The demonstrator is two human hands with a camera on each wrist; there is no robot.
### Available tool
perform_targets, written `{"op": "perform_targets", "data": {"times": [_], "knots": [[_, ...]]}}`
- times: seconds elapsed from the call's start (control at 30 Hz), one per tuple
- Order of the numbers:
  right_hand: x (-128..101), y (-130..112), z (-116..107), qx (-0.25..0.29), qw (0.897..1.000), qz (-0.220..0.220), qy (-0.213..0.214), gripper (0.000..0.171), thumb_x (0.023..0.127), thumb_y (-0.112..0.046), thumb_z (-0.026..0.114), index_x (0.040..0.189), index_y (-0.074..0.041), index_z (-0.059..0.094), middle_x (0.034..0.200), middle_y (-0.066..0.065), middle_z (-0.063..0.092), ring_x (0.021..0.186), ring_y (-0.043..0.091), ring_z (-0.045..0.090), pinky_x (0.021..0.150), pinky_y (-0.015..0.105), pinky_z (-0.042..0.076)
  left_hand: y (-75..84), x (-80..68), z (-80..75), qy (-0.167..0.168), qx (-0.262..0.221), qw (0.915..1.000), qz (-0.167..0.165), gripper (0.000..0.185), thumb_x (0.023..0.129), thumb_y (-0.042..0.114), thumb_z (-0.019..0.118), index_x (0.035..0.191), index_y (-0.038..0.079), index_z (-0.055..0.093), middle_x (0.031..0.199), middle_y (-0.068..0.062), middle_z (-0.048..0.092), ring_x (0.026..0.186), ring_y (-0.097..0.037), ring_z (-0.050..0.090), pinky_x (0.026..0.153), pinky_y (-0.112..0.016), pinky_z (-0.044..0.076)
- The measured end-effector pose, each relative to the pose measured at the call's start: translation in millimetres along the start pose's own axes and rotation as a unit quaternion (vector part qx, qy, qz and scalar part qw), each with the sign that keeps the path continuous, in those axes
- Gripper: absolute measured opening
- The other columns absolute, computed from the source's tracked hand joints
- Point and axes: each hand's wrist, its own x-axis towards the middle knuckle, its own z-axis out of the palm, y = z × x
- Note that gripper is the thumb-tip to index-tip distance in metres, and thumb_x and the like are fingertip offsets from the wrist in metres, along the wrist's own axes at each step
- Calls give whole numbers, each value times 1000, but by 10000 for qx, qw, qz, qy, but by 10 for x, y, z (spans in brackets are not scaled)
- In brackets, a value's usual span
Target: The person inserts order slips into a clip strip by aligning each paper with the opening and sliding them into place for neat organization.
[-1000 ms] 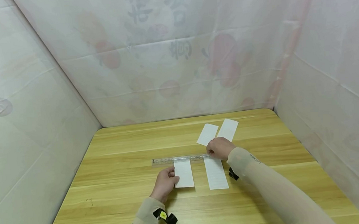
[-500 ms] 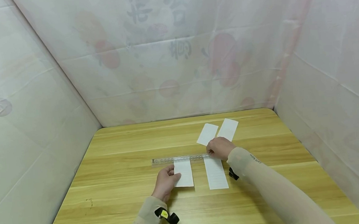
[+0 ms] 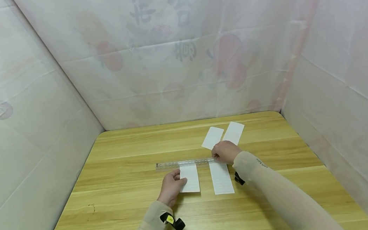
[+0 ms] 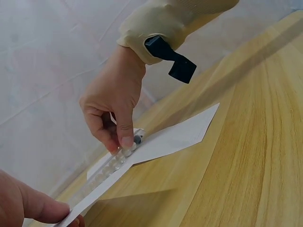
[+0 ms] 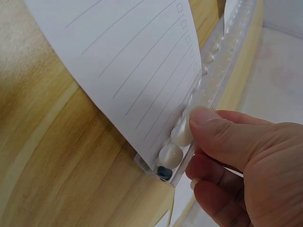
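A clear ticket rail (image 3: pixel 167 165) with a row of round balls inside lies across the table. My right hand (image 3: pixel 225 152) pinches its right end between thumb and fingers; in the right wrist view a dark plug (image 5: pixel 164 172) caps that end. A lined order slip (image 3: pixel 222 178) with small boxes hangs from the rail beneath this hand, its top edge at the balls. My left hand (image 3: pixel 171 187) holds a second white slip (image 3: pixel 190 179) by its left edge, thumb on top. The upper edge of that slip meets the rail, and its lower end stands slightly off the table.
Two more white slips, a left one (image 3: pixel 212 138) and a right one (image 3: pixel 234 132), lie at an angle behind the right hand. The wooden table (image 3: pixel 118 182) is enclosed by pale printed cloth walls (image 3: pixel 182 87). Each wrist wears a black camera mount.
My left hand has shifted slightly to the right, and the slip in it moved a little left, then right along the rail. The right hand and the rail stay in place.
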Motion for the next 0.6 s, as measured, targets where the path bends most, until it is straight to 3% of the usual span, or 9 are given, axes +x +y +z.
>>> {"op": "perform_targets", "data": {"times": [0.13,0.4,0.6], "knots": [[-1,-4,0,3,10000,-26,20,33,76,6,63,55,-17,55,52,-12,32,53,5,28,55,26,31,-6,13,5,0,-7,10000,-3,63,89,3,65,141,-12,35,133,-27,43,124,-36,42,98,-45,43],[-6,2,6,6,9999,-80,88,37,76,6,62,53,-19,47,52,-12,25,52,6,24,54,25,28,26,9,35,-17,-45,10000,-27,62,88,1,65,141,-12,36,126,-25,48,111,-30,51,90,-36,48],[-7,10,17,-20,9999,-94,62,32,76,5,63,56,-17,53,53,-12,31,53,5,27,55,26,30,17,24,47,-10,23,10000,-49,62,87,2,67,140,-11,38,126,-24,49,114,-32,50,91,-38,48]]}}
